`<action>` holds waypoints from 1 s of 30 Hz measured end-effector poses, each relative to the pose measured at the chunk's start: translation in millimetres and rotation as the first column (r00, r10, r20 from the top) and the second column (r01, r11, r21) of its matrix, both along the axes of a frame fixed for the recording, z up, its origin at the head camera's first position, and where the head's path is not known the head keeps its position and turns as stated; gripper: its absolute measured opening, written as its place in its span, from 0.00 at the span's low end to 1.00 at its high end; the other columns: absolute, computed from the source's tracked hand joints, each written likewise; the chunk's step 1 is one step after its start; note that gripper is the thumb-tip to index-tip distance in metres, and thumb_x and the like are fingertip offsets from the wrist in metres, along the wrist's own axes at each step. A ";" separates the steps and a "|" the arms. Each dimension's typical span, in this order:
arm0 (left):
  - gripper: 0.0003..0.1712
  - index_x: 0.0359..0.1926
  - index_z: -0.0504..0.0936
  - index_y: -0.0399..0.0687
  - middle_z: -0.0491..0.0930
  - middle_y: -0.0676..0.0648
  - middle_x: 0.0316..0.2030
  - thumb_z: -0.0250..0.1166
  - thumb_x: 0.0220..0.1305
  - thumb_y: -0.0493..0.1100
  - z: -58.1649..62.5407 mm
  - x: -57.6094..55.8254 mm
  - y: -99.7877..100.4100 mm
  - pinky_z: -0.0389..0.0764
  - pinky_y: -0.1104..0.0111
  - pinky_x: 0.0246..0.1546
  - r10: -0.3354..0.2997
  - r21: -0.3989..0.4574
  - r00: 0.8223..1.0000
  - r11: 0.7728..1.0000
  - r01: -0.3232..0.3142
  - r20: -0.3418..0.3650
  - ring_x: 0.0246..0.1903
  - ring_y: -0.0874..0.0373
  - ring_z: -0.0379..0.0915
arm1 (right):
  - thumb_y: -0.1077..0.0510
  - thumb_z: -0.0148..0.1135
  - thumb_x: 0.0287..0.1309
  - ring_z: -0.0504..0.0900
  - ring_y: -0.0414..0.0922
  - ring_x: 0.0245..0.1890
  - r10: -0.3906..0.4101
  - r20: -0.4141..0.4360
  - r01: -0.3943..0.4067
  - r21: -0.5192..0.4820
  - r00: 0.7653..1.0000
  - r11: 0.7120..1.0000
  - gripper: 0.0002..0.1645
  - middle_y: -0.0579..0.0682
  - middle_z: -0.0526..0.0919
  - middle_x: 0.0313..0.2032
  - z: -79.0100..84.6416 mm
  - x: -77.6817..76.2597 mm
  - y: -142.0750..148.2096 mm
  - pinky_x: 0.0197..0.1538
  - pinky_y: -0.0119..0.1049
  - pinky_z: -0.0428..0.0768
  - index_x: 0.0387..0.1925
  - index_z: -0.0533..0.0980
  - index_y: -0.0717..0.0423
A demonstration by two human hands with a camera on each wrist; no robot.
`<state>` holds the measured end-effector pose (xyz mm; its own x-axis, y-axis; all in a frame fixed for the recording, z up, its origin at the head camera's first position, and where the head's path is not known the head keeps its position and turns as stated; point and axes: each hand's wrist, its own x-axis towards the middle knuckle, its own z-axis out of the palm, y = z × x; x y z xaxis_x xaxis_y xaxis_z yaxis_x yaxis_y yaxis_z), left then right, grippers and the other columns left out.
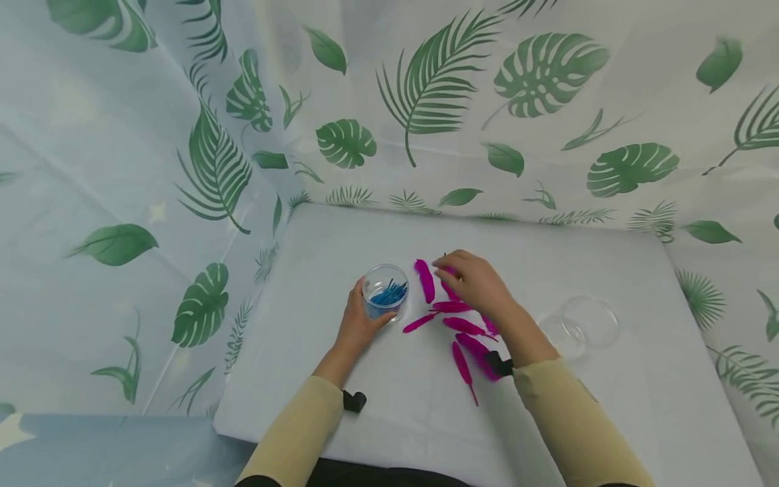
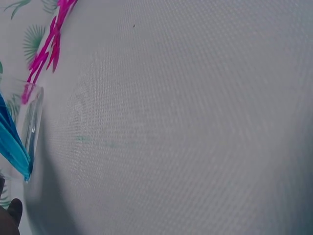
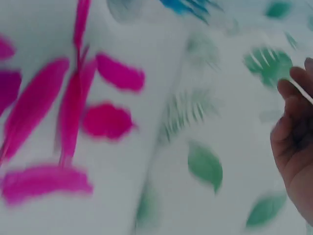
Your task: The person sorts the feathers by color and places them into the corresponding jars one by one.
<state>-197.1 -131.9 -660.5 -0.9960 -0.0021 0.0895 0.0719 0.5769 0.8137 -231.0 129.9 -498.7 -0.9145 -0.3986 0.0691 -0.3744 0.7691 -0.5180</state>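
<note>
My left hand (image 1: 359,321) grips a clear round cup (image 1: 386,269) from its left side, thumb along the near side. Blue feathers (image 1: 389,293) stand bunched inside it, and the left wrist view shows part of the cup with blue feathers (image 2: 13,147) leaning against its wall. Over the far end of several loose magenta feathers (image 1: 464,326) hovers my right hand (image 1: 477,281), its fingers loosely bent. No feather shows between its fingers in the right wrist view, where the hand (image 3: 298,142) is at the right edge above blurred magenta feathers (image 3: 36,110).
Two clear round pieces, a larger one (image 1: 616,325) and a smaller one (image 1: 554,348), lie overlapping to the right of my right forearm. A white cloth covers the table (image 1: 328,237). Leaf-print sheets (image 1: 426,101) hang behind and along the sides.
</note>
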 end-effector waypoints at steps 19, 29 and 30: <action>0.62 0.77 0.45 0.54 0.60 0.40 0.70 0.74 0.52 0.62 -3.6 1.7 -3.3 0.63 0.50 0.71 0.010 0.009 1.000 1.000 -0.010 0.010 0.71 0.44 0.59 | 0.45 0.70 0.57 0.39 0.58 0.79 -0.657 0.374 0.756 -0.298 0.655 0.583 0.70 0.48 0.35 0.80 -98.8 100.3 205.7 0.74 0.64 0.45 0.74 0.22 0.24; 0.63 0.77 0.44 0.54 0.60 0.39 0.70 0.74 0.52 0.63 -6.3 2.4 0.4 0.63 0.50 0.71 0.014 0.001 1.000 1.000 -0.014 0.023 0.72 0.44 0.58 | 0.46 0.75 0.52 0.47 0.53 0.79 -0.678 0.362 0.767 -0.357 0.639 0.533 0.71 0.45 0.47 0.79 -135.8 101.1 199.0 0.77 0.56 0.47 0.75 0.28 0.23; 0.63 0.77 0.44 0.54 0.60 0.40 0.70 0.73 0.52 0.64 -6.4 2.2 0.7 0.63 0.50 0.71 0.014 -0.004 1.000 1.000 -0.014 0.020 0.72 0.44 0.58 | 0.47 0.75 0.51 0.47 0.53 0.79 -0.678 0.362 0.768 -0.357 0.639 0.532 0.71 0.45 0.48 0.79 -139.8 102.5 199.2 0.77 0.55 0.47 0.75 0.30 0.24</action>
